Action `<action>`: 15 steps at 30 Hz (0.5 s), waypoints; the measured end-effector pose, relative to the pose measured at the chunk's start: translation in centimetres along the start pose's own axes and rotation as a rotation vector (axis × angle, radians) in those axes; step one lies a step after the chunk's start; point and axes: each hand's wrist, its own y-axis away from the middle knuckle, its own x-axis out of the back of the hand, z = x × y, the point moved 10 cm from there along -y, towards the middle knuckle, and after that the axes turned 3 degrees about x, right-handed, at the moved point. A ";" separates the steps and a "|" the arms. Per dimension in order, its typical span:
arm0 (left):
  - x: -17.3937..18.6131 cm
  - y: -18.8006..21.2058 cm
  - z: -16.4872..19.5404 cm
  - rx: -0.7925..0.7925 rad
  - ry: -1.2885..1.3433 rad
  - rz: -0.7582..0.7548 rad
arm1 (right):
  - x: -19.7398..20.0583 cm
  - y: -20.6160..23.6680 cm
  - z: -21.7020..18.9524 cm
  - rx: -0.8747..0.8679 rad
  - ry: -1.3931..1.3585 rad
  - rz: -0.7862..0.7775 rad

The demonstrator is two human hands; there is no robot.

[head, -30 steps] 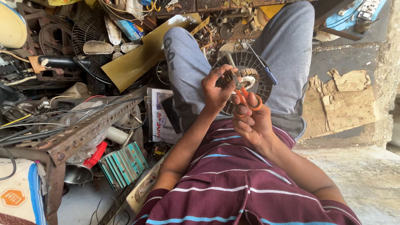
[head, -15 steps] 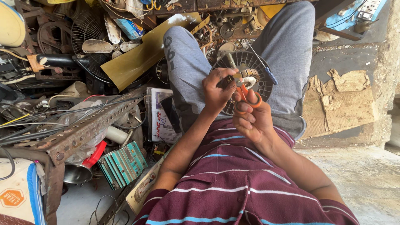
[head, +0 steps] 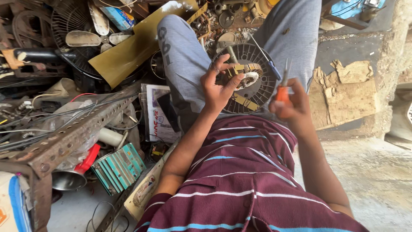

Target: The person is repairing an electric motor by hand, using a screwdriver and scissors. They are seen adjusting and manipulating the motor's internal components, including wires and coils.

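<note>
Grey concrete floor (head: pixel 377 172) spreads out beyond the right hand, rough and pale, with torn cardboard (head: pixel 347 92) lying on a darker patch further off from that hand. Beyond the left hand everything is clutter: a rusty perforated angle iron (head: pixel 64 139) runs slantwise, tangled wires lie over it, and a fan (head: pixel 81 36) with pale blades sits behind a tilted yellowish board (head: pixel 133 45). Nearer that arm are a printed paper (head: pixel 156 114), a green ribbed block (head: pixel 118 167) and a red-lipped metal pot (head: pixel 73 174). The person sits with grey-trousered knees up and wears a maroon striped shirt (head: pixel 240 184).

Between the knees, just past both hands, a round dark fan grille (head: pixel 257 88) lies flat. The left hand (head: pixel 219 88) is raised above it, fingers curled and clamped on a small coil part (head: pixel 244 75) with yellow tape and a whitish hub, held at the fingertips. The right hand (head: pixel 289 107) is apart from the left, closed in a fist around orange-handled pliers (head: pixel 284 81), whose metal tip points away from the body. A screwdriver (head: pixel 264 58) rests across the grille beyond both hands.
</note>
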 end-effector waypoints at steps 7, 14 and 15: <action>0.1 -0.5 1.3 -0.081 -0.077 -0.016 | -0.1 -0.2 -1.3 0.103 1.106 0.044; -0.1 0.1 2.0 -0.097 0.009 -0.066 | -0.2 -0.6 -0.7 0.029 1.223 0.005; -0.1 0.1 1.6 -0.067 0.040 -0.066 | 0.1 -0.6 0.0 -0.044 1.217 -0.006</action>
